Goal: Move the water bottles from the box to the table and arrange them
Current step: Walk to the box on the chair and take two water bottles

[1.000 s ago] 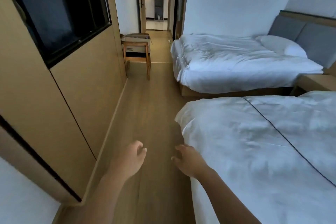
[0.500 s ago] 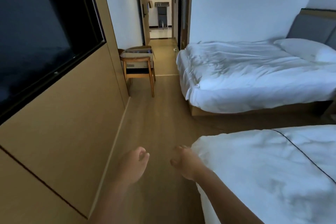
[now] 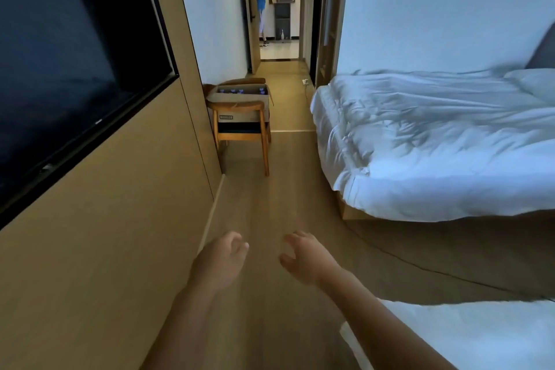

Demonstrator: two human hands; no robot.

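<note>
An open cardboard box (image 3: 240,98) sits on a wooden chair (image 3: 241,135) against the left wall, well ahead of me. Several water bottles (image 3: 237,90) with blue caps show inside the box. My left hand (image 3: 220,261) and my right hand (image 3: 304,260) are stretched out low in front of me over the wooden floor, far short of the box. Both hold nothing, their fingers loosely curled. No table is in view.
A wood-panelled wall with a dark screen (image 3: 66,63) runs along my left. Two white beds stand on the right, one far (image 3: 435,144), one near (image 3: 480,336). A floor aisle (image 3: 279,204) leads to the chair. A person (image 3: 260,0) stands beyond the doorway.
I have walked forward along the aisle; the chair and box look nearer and the near bed has slid out at lower right. A person has appeared beyond the doorway. Both hands stay empty.
</note>
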